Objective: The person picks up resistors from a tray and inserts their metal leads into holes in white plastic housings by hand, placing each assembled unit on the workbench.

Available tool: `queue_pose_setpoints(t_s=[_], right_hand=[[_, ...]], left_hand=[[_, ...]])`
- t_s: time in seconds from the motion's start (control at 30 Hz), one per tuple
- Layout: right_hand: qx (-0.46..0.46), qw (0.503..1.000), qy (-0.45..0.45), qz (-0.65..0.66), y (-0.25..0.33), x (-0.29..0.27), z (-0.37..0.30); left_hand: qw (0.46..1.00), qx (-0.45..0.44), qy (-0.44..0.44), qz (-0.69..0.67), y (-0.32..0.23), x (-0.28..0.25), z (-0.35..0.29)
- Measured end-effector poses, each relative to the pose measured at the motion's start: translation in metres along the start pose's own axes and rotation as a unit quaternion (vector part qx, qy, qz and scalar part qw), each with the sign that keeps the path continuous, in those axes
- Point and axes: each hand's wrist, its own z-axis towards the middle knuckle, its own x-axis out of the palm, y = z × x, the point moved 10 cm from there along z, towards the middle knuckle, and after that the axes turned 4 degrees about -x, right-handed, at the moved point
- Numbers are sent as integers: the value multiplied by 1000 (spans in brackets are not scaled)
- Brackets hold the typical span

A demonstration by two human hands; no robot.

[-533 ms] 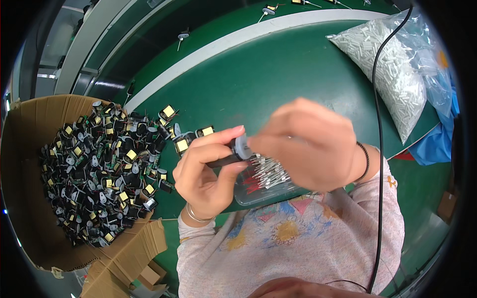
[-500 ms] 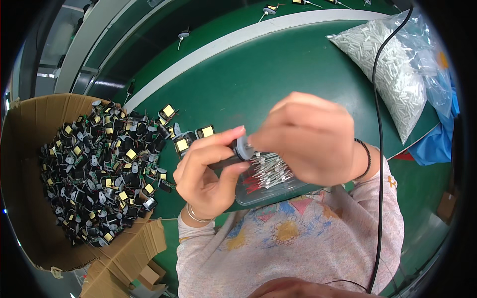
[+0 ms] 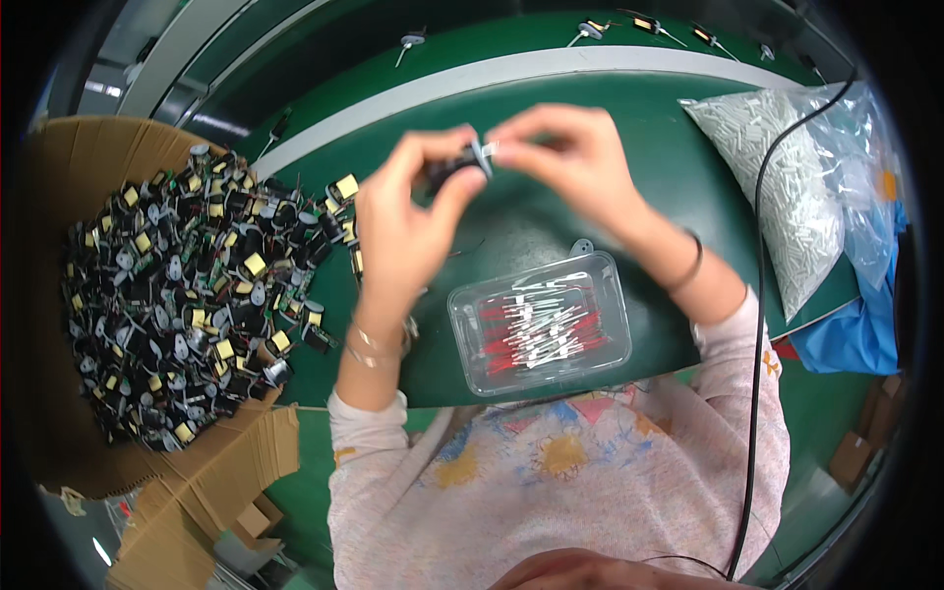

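Note:
My left hand (image 3: pixel 393 221) is closed around a small black motor-like part (image 3: pixel 452 169) with a grey disc on its end. At that disc, the thumb and finger of my right hand (image 3: pixel 580 162) pinch a small white piece (image 3: pixel 490 149); whether it is inserted or only touching is too small to tell. Both hands are above the green table, beyond a clear plastic tray (image 3: pixel 462 376). Thin red-and-white pins or leads (image 3: pixel 541 324) fill the tray. A grey, disc-ended part (image 3: pixel 582 248) sticks out at the tray's far rim.
On the left, a cardboard box (image 3: pixel 49 246) is heaped with black parts bearing yellow pads (image 3: pixel 226 256). A clear bag of white tubes (image 3: pixel 777 177) lies at the right, with a black cable (image 3: pixel 759 256) hanging in front. Beyond a pale rail (image 3: pixel 472 75), several assembled parts (image 3: pixel 590 31) lie on a green strip.
Both hands have moved away from my body with the black part, and the tray has come into full view. The head view has shifted a little.

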Motion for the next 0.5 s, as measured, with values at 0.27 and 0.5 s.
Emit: queue_pose_setpoints(t_s=[0.27,0.5], right_hand=[[264,935,-205,119,-231,-105,77],[209,925,-297,110,-221,-143,78]], left_hand=[[928,-55,128,346,68,-20,-26],[852,-10,262,454,77,12,-55]])
